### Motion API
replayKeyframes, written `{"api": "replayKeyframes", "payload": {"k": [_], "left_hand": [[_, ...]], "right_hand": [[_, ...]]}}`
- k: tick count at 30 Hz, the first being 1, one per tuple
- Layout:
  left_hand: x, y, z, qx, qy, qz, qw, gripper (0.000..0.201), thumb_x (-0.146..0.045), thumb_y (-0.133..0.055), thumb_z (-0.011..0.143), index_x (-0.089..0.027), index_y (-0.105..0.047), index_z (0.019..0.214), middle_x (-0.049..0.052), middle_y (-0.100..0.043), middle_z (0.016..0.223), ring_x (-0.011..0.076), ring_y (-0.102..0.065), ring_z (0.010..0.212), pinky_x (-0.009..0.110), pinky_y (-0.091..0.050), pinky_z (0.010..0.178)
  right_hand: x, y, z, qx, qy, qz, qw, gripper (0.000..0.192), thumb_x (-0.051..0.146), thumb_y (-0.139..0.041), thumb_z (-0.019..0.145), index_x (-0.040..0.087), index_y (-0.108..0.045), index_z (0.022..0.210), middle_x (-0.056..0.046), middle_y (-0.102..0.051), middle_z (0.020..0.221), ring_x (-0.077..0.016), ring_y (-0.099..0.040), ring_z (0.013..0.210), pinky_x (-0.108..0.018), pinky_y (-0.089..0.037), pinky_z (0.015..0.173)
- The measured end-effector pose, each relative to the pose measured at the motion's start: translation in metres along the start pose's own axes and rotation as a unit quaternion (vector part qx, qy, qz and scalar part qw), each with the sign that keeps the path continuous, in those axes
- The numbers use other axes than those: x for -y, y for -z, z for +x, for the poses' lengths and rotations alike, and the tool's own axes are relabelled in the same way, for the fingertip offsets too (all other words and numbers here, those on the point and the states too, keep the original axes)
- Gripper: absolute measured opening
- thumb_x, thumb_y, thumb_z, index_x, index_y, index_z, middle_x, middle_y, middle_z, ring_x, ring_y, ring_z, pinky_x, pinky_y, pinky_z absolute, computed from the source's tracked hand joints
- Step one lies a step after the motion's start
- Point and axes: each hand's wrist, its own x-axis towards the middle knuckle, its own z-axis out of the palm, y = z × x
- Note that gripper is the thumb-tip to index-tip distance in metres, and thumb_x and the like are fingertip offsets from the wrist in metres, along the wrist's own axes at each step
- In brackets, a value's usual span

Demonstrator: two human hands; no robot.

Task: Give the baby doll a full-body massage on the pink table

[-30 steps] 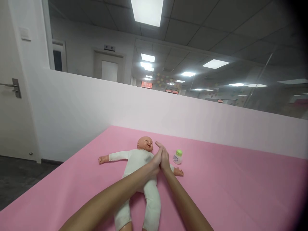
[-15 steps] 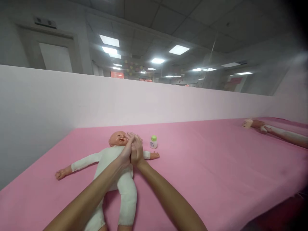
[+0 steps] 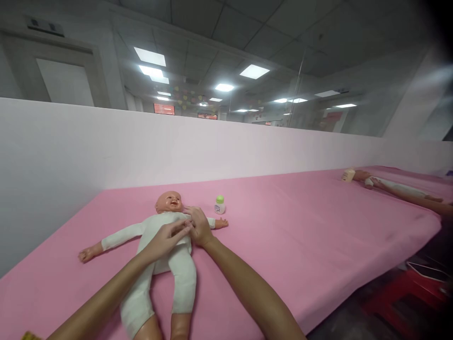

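A baby doll (image 3: 146,237) in a white suit lies face up on the pink-covered table (image 3: 269,245), its arms spread. Above the doll's trunk is my left hand (image 3: 165,240), fingers stretched out, their tips meeting my right hand. My right hand (image 3: 200,228) is at the doll's chest and shoulder, palm turned inward, its fingers extended toward the doll's neck. Neither hand holds anything that I can see. Whether the fingers press on the doll's suit cannot be made out. A small bottle (image 3: 220,206) with a green cap stands beyond the doll's outstretched arm.
White panels (image 3: 212,153) border the table at the back and left, with glass above. At the far right lie a second doll (image 3: 403,185) and a pale yellow bottle (image 3: 348,175), with another person's arm (image 3: 419,199) over that doll. A red stool (image 3: 403,295) stands below the table edge.
My palms, pressed together before, have come apart. The left hand has dropped down and toward me over the doll's trunk; the right hand has lowered slightly. The view has turned a little right.
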Motion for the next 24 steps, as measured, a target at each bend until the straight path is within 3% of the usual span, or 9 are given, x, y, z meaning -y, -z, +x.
{"api": "replayKeyframes", "payload": {"k": [5, 8, 12, 17, 24], "left_hand": [[0.021, 0.019, -0.017, -0.044, -0.001, 0.103, 0.994, 0.041, -0.046, -0.053, 0.100, -0.024, -0.070, 0.130, 0.008, -0.072, 0.129, 0.0287, -0.067, 0.119, 0.043, -0.053, 0.105], [0.029, 0.017, -0.032, -0.035, -0.023, 0.161, 0.986, 0.039, -0.040, -0.053, 0.099, -0.027, -0.070, 0.131, 0.007, -0.068, 0.138, 0.0295, -0.060, 0.131, 0.048, -0.046, 0.115], [0.035, 0.006, -0.045, -0.057, -0.005, 0.206, 0.977, 0.041, -0.036, -0.047, 0.101, -0.029, -0.068, 0.136, 0.005, -0.060, 0.149, 0.0303, -0.046, 0.145, 0.056, -0.031, 0.125], [0.048, 0.001, -0.049, -0.107, 0.041, 0.177, 0.977, 0.042, -0.038, -0.051, 0.099, -0.029, -0.067, 0.137, 0.005, -0.055, 0.153, 0.0314, -0.043, 0.148, 0.059, -0.031, 0.124], [0.085, 0.016, -0.056, -0.132, 0.000, 0.075, 0.988, 0.039, -0.039, -0.046, 0.103, -0.031, -0.069, 0.134, 0.003, -0.061, 0.147, 0.0248, -0.049, 0.143, 0.050, -0.034, 0.125]], "right_hand": [[0.002, -0.007, -0.006, 0.067, -0.018, 0.021, 0.997, 0.031, 0.024, -0.052, 0.097, 0.023, -0.064, 0.126, -0.009, -0.069, 0.129, -0.0240, -0.061, 0.122, -0.043, -0.049, 0.107], [-0.001, -0.009, -0.009, 0.080, -0.051, 0.028, 0.995, 0.031, 0.017, -0.054, 0.094, 0.025, -0.067, 0.121, -0.008, -0.071, 0.123, -0.0240, -0.061, 0.120, -0.043, -0.050, 0.106], [-0.004, -0.009, -0.012, 0.088, -0.073, 0.035, 0.993, 0.030, 0.017, -0.056, 0.093, 0.026, -0.069, 0.119, -0.008, -0.071, 0.122, -0.0243, -0.062, 0.119, -0.044, -0.049, 0.106], [-0.005, -0.011, -0.016, 0.093, -0.089, 0.049, 0.990, 0.031, 0.019, -0.058, 0.093, 0.027, -0.068, 0.121, -0.008, -0.070, 0.126, -0.0252, -0.062, 0.122, -0.045, -0.049, 0.108], [-0.014, -0.016, -0.021, 0.101, -0.118, 0.045, 0.987, 0.031, 0.020, -0.055, 0.094, 0.027, -0.068, 0.121, -0.007, -0.070, 0.127, -0.0251, -0.062, 0.121, -0.043, -0.050, 0.105]]}}
